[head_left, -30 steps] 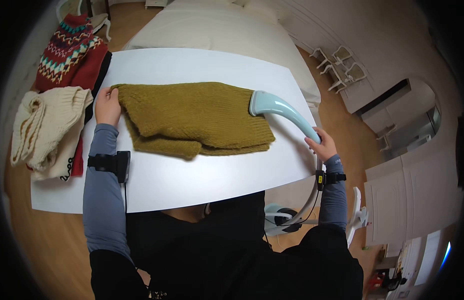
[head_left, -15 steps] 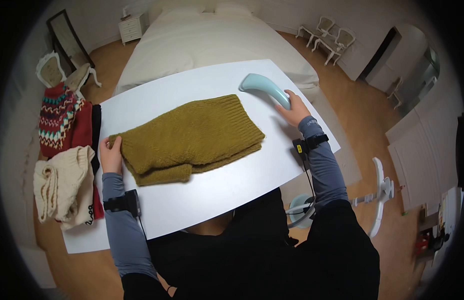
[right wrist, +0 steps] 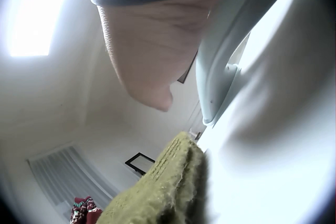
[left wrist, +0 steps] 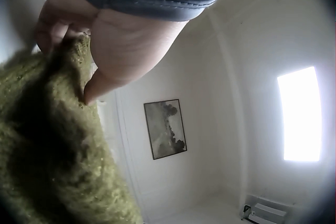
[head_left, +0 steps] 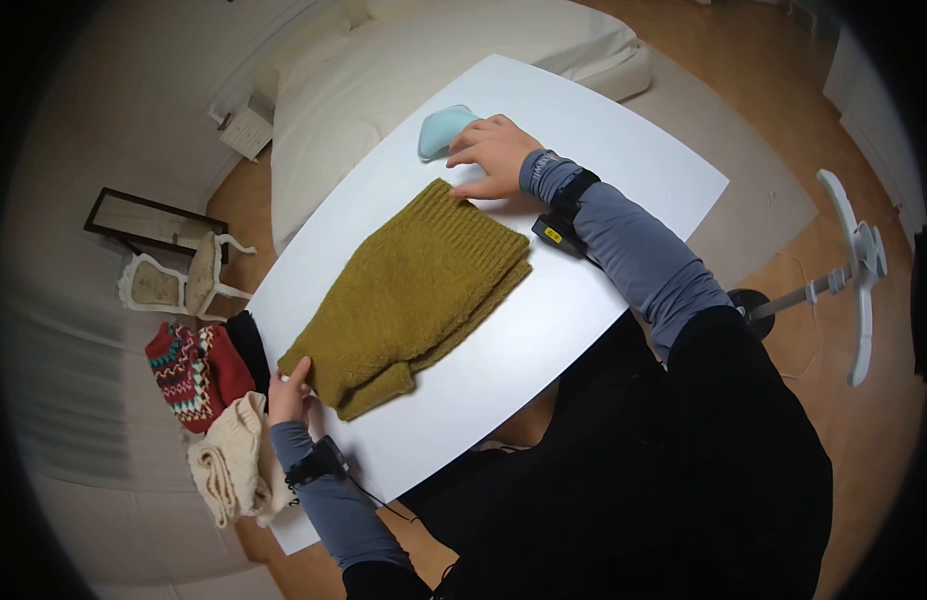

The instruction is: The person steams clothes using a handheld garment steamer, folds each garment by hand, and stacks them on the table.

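Note:
An olive-green knitted sweater (head_left: 403, 285) lies folded on the white table (head_left: 663, 160), its ribbed hem toward the right hand. The left hand (head_left: 287, 396) pinches its near-left corner, thumb on one face and fingers on the other, as the left wrist view shows of the sweater (left wrist: 63, 145). A pale blue steamer head (head_left: 445, 132) rests on the table beyond the hem. Just above the hem, the right hand (head_left: 495, 158) spreads its fingers and holds nothing, overlapping the steamer in the head view. In the right wrist view the steamer (right wrist: 207, 77) lies beside that hand.
Piled at the table's left end are a red patterned sweater (head_left: 188, 378) and a cream knit (head_left: 228, 462). A white bed (head_left: 383, 100) stands beyond the far edge. To the right is a pole stand (head_left: 851, 265) with a white crossbar.
The right hand has let go of the steamer, which now lies on the table, and has moved toward the sweater's hem. The left hand keeps its pinch. The head view has turned.

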The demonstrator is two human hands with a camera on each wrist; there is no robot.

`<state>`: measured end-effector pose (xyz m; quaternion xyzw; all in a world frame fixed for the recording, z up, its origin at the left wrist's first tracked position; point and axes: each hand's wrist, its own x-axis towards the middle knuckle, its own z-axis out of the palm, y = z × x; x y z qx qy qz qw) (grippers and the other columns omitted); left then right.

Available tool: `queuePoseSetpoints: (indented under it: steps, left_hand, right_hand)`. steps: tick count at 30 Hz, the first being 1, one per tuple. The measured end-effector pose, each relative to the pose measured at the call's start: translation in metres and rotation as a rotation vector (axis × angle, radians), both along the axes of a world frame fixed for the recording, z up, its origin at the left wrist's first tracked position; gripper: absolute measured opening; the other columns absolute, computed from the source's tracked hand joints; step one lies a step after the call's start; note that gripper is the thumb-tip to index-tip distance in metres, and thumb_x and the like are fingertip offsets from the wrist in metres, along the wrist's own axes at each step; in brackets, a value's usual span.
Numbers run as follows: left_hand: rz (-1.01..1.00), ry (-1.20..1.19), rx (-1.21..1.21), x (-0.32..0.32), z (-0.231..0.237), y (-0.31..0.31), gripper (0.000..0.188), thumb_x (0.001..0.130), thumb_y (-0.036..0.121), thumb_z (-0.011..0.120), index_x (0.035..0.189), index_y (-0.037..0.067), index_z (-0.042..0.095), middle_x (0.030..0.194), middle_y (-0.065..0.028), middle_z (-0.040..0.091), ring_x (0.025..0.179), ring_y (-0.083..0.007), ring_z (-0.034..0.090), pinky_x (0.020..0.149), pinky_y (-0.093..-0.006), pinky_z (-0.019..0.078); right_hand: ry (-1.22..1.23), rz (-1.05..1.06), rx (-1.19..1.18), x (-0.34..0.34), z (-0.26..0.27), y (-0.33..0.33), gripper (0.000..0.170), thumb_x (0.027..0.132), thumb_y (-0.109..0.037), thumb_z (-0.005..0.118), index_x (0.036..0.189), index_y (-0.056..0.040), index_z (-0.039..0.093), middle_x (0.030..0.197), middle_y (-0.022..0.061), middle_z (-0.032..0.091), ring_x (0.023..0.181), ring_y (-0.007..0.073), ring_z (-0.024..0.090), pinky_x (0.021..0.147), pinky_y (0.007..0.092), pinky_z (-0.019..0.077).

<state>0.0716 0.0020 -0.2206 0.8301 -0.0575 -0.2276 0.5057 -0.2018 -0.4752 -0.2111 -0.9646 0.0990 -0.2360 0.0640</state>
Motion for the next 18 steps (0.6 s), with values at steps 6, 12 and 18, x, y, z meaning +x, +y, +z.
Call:
queuePoseSetpoints:
  steps: [6, 12, 18]
  left_hand:
    - [-0.275, 0.232, -0.235, -0.047, 0.014, -0.008, 0.045, 0.096, 0.009, 0.066, 0.138, 0.0, 0.053, 0.129, -0.0112, 0.067, 0.115, -0.0254, 0.066, 0.097, -0.0412, 0.0525]
    - [-0.311, 0.315, -0.288, -0.052, 0.008, -0.017, 0.041, 0.092, 0.004, 0.066, 0.131, 0.005, 0.056, 0.101, -0.0033, 0.067, 0.065, -0.0086, 0.059, 0.043, -0.0216, 0.0308]
    - [-0.25, 0.186, -0.237, -0.056, 0.013, -0.027, 0.041, 0.091, -0.001, 0.064, 0.13, 0.004, 0.056, 0.102, -0.0041, 0.068, 0.07, -0.0116, 0.062, 0.045, -0.023, 0.0374]
  right_hand:
    - [0.336, -0.008, -0.121, -0.004, 0.018, 0.017, 0.086, 0.087, -0.08, 0.052, 0.122, -0.0048, 0.072, 0.126, 0.0088, 0.068, 0.13, 0.0207, 0.053, 0.121, 0.0408, 0.0244]
    - [0.076, 0.058, 0.063, 0.027, -0.051, 0.011, 0.076, 0.088, -0.069, 0.06, 0.119, 0.0003, 0.069, 0.12, 0.0127, 0.07, 0.123, 0.026, 0.058, 0.115, 0.0408, 0.0347]
    - [0.104, 0.235, 0.793, 0.024, -0.029, 0.002, 0.034, 0.083, -0.022, 0.071, 0.109, -0.0011, 0.063, 0.098, 0.0146, 0.069, 0.088, 0.0254, 0.065, 0.081, 0.0342, 0.0515]
